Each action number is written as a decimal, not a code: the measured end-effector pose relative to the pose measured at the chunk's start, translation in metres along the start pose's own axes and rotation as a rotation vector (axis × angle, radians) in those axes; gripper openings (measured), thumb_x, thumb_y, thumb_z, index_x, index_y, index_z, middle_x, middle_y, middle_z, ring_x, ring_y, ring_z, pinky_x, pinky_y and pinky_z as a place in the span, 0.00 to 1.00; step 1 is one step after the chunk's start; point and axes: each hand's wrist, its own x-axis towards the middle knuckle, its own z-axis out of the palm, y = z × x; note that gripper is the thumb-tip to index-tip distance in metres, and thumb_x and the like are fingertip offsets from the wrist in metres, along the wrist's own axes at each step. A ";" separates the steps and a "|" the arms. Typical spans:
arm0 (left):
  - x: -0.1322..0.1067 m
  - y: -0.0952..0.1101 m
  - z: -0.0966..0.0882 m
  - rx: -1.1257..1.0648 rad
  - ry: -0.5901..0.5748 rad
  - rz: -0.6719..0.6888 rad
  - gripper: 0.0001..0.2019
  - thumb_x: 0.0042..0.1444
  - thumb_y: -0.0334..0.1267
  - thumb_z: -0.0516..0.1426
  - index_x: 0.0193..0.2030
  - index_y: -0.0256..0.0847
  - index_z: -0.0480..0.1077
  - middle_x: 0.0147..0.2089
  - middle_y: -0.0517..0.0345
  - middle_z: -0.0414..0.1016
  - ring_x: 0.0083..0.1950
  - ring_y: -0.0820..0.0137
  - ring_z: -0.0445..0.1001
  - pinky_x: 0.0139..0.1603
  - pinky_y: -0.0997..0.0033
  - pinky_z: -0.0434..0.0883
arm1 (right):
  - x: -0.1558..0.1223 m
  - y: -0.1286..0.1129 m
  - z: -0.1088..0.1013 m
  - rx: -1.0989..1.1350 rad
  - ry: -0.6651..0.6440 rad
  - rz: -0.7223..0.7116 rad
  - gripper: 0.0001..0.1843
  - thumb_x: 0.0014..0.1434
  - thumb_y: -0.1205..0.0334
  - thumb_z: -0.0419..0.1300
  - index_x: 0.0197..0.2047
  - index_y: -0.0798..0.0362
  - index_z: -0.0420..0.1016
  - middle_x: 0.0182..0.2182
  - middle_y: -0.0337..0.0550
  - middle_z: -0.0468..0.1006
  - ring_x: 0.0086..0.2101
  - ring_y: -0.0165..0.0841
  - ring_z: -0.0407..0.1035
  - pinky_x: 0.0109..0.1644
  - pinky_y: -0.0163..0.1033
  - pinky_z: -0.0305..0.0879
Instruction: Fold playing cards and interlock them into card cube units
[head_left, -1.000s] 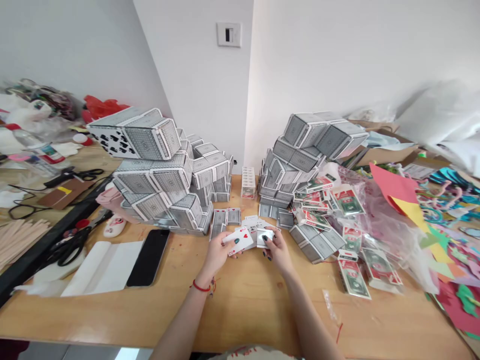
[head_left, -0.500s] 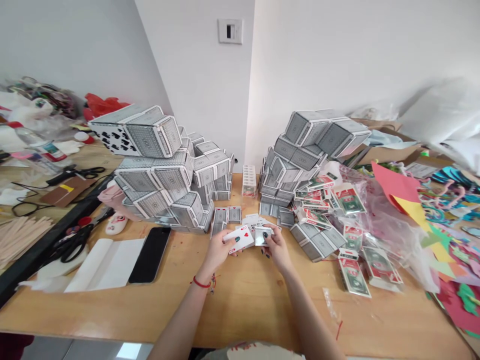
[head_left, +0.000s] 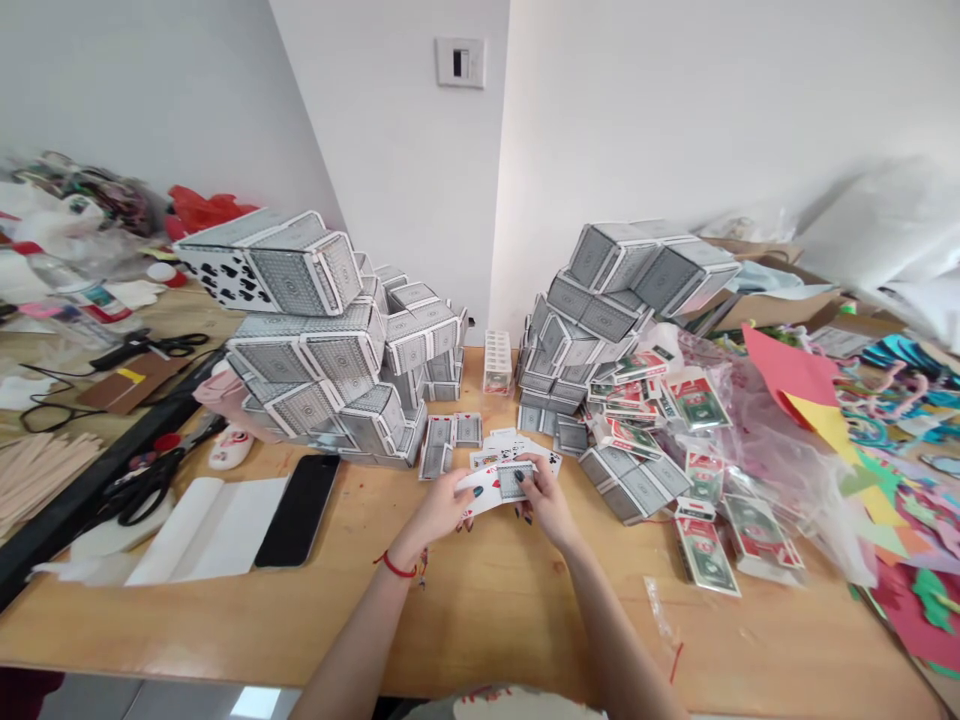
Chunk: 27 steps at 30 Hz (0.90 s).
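Between thumb and fingers, my left hand [head_left: 448,503] holds a face-up playing card [head_left: 484,486] with red hearts. My right hand [head_left: 541,498] grips a grey-backed playing card [head_left: 516,481], back side up, which overlaps the right part of the heart card. Just beyond both hands, loose face-up cards [head_left: 517,449] lie fanned on the table. To their left are folded card pieces [head_left: 453,432]. Stacked blocks built from grey-backed cards rise on the left [head_left: 322,350] and on the right [head_left: 600,310].
A black phone [head_left: 298,510], white paper [head_left: 214,530] and scissors [head_left: 154,480] lie to the left. Red and green card boxes [head_left: 707,553] and clear plastic wrap [head_left: 795,480] spread across the right. A stack of card boxes [head_left: 497,362] stands by the wall.
My hands have come closer together, and the grey-backed card now lies over the heart card. More of the fanned cards on the table shows.
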 end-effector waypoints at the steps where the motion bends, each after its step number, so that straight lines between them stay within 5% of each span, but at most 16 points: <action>1: -0.001 0.000 -0.002 0.010 -0.015 0.010 0.14 0.51 0.37 0.50 0.44 0.34 0.64 0.19 0.63 0.66 0.16 0.76 0.64 0.15 0.79 0.59 | -0.001 -0.001 0.000 -0.004 -0.006 -0.004 0.17 0.54 0.50 0.52 0.44 0.47 0.56 0.19 0.28 0.59 0.12 0.22 0.55 0.12 0.27 0.49; 6: -0.002 0.001 -0.003 0.058 -0.071 0.025 0.13 0.51 0.36 0.49 0.43 0.36 0.66 0.21 0.63 0.66 0.16 0.78 0.63 0.16 0.80 0.59 | -0.005 -0.010 0.002 -0.042 -0.068 -0.012 0.16 0.54 0.52 0.52 0.45 0.47 0.57 0.19 0.28 0.59 0.12 0.22 0.56 0.12 0.27 0.51; 18: 0.001 0.004 0.016 0.027 0.062 0.080 0.08 0.53 0.35 0.47 0.40 0.40 0.58 0.23 0.66 0.63 0.16 0.79 0.61 0.16 0.79 0.60 | -0.009 -0.011 0.017 -0.030 -0.133 0.009 0.15 0.55 0.53 0.52 0.44 0.48 0.56 0.20 0.29 0.62 0.13 0.22 0.57 0.13 0.27 0.53; 24: 0.001 0.007 0.007 0.104 0.046 0.165 0.04 0.50 0.35 0.51 0.34 0.38 0.63 0.30 0.60 0.69 0.31 0.72 0.70 0.32 0.73 0.67 | -0.002 -0.009 0.007 0.042 0.038 -0.040 0.21 0.48 0.55 0.59 0.43 0.47 0.56 0.23 0.30 0.67 0.15 0.23 0.59 0.16 0.28 0.55; 27: 0.001 0.011 0.004 0.077 -0.017 0.198 0.13 0.46 0.32 0.55 0.42 0.38 0.65 0.38 0.54 0.72 0.37 0.70 0.71 0.37 0.71 0.68 | 0.001 -0.009 0.000 -0.026 -0.013 -0.033 0.17 0.45 0.57 0.62 0.36 0.51 0.63 0.21 0.32 0.69 0.18 0.24 0.61 0.19 0.29 0.57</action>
